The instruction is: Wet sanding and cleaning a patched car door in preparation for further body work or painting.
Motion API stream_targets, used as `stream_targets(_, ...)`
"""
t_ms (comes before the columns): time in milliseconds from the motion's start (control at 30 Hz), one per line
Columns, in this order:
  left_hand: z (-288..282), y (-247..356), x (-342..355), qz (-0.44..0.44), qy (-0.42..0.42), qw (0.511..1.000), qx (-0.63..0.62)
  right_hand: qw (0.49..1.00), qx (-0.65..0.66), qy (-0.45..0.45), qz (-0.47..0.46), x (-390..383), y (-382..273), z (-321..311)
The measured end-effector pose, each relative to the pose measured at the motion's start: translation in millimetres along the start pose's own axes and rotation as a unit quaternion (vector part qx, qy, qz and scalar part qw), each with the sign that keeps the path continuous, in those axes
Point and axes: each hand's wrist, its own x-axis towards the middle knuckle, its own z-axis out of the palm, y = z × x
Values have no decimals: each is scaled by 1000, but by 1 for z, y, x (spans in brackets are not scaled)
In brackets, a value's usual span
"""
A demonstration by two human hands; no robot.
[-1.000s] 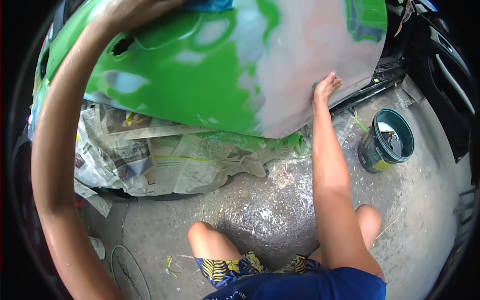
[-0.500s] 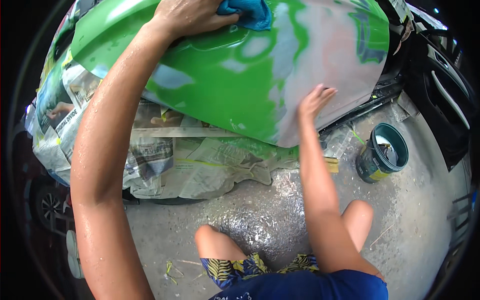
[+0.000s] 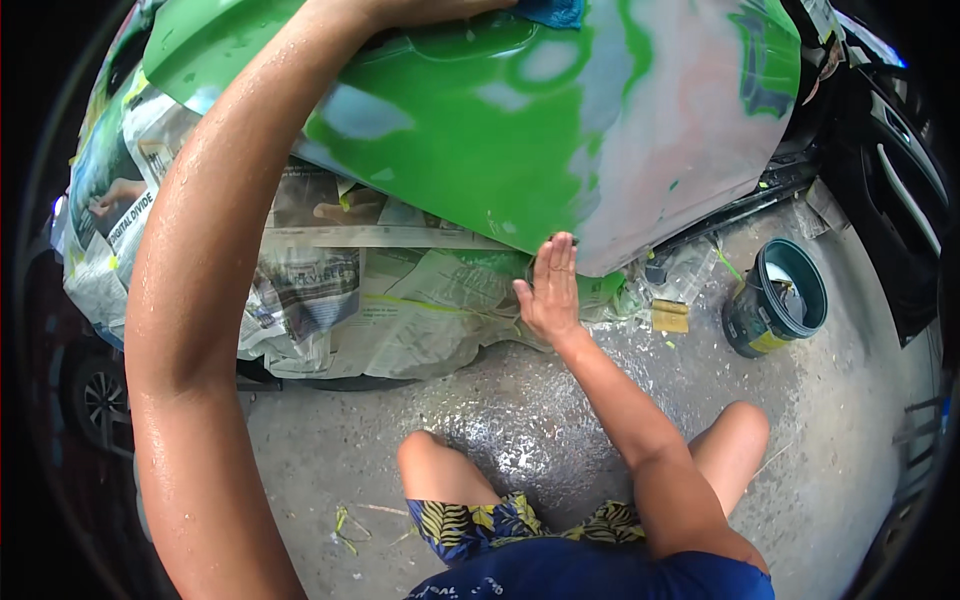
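**Green panel (image 3: pixel 460 145) just ahead of the right hand (image 3: pixel 552 300), blue cloth (image 3: pixel 552 12) at the left hand (image 3: pixel 430 10)**

Nearest, a dark blue shirt (image 3: pixel 590 572) and patterned shorts (image 3: pixel 450 530), bare knees (image 3: pixel 425 455) parted over wet grey concrete (image 3: pixel 520 430). Beyond the knees, the right hand, back uppermost, fingers straight and close together, thumb a little apart; nothing visibly gripped, anything under the palm hidden. Fingertips at the lower edge of the panel, by its lowest bend; touch or slight gap impossible to tell.

Panel straight ahead of those fingertips, long axis apparently left to right, so across the line of the fingers; upper part cut off by the frame. Right hand nearer the lower edge, left hand well up the panel, at the top of the view beside the blue cloth. Left fingers partly out of frame: grip or flat press on the cloth impossible to tell.

Below the panel, newspaper sheets (image 3: pixel 410 335), left of the right hand. Over to its right, a tan rectangular piece (image 3: pixel 670 315) on the floor, then a dark green bucket (image 3: pixel 742 318). At the far right, a black car door (image 3: pixel 900 165); at the far left, in shadow, a wheel (image 3: pixel 100 395).
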Motion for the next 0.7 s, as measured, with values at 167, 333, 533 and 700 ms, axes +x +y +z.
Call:
stream_targets(167, -13, -4, -6, -21, -5, 1000, -1, 993, 77, 29, 81, 52, -51, 3)
stream_targets(333, -9, -20, -15, 36, -33, 902, -428, 998, 47, 10, 51, 40, -49, 4)
stream_targets(533, -8, -6, -5, -34, -16, 996, -77, 996, 78, 15, 50, 61, -81, -3)
stream_targets(700, 0, -17, -17, 38, -24, 900, -433, 996, 35, -4, 83, 24, -55, 7)
